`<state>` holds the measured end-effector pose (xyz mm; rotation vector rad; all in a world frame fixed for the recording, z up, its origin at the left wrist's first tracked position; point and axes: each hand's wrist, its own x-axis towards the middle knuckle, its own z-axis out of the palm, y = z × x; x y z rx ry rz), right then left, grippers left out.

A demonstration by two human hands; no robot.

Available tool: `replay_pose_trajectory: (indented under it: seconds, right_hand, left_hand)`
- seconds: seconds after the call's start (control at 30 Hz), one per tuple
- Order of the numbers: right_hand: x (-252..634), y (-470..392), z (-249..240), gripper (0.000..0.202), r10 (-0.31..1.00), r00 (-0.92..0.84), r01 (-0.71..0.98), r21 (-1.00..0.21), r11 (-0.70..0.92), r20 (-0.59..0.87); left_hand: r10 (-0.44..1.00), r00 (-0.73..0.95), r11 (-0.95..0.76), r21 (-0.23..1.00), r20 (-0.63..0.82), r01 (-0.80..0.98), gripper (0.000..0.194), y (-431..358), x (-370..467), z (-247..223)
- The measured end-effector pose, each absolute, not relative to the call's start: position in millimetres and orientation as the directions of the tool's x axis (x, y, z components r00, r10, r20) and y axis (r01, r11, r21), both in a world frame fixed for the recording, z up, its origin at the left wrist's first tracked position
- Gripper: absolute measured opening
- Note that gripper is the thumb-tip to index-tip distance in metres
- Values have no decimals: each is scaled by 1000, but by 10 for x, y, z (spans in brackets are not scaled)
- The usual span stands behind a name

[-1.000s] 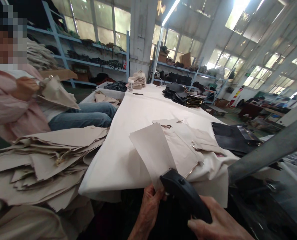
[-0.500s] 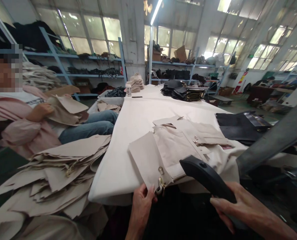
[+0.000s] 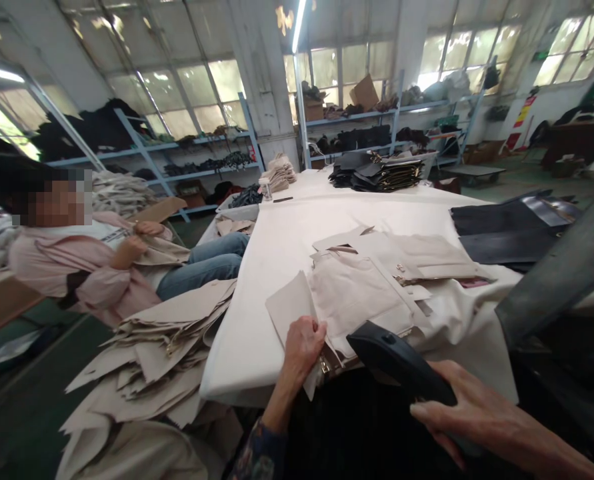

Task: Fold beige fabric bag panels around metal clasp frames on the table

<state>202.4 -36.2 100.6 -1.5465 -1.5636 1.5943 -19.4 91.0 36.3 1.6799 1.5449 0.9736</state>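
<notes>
Here we see the left hand [image 3: 301, 348] closed on a panel [image 3: 287, 305], probably light, bendable and best held by its edge, the right hand [image 3: 459, 400] wrapped round a tool [image 3: 401, 360].

Left hand [image 3: 304, 343]: at the near edge of the table [image 3: 244, 313], back uppermost, fingers curled inward. Left forearm [image 3: 281, 401]: rises toward that edge from a patterned sleeve [image 3: 263, 450]. Right hand [image 3: 469, 393]: before the same edge, farther right, wrapped in a grip. Right forearm [image 3: 531, 430]: bare, slanting away from the table.
</notes>
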Motion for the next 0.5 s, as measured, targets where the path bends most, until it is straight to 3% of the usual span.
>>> replay_pose_trajectory:
  seconds: [0.1, 0.27, 0.5]
  right_hand:
    - [2058, -369, 1000, 28, 846, -332, 376, -881, -287, -417]
    - [1990, -360, 984, 25, 814, -400, 338, -893, -297, -422]
    - [1803, -259, 871, 14, 812, -444, 300, -917, -263, -378]
  left_hand:
    - [994, 111, -45, 913, 0, 406, 32, 969, -251, 336]
    - [996, 85, 14, 985, -29, 172, 35, 828, -279, 250]
    - [983, 155, 124, 982, -102, -140, 33, 768, -291, 128]
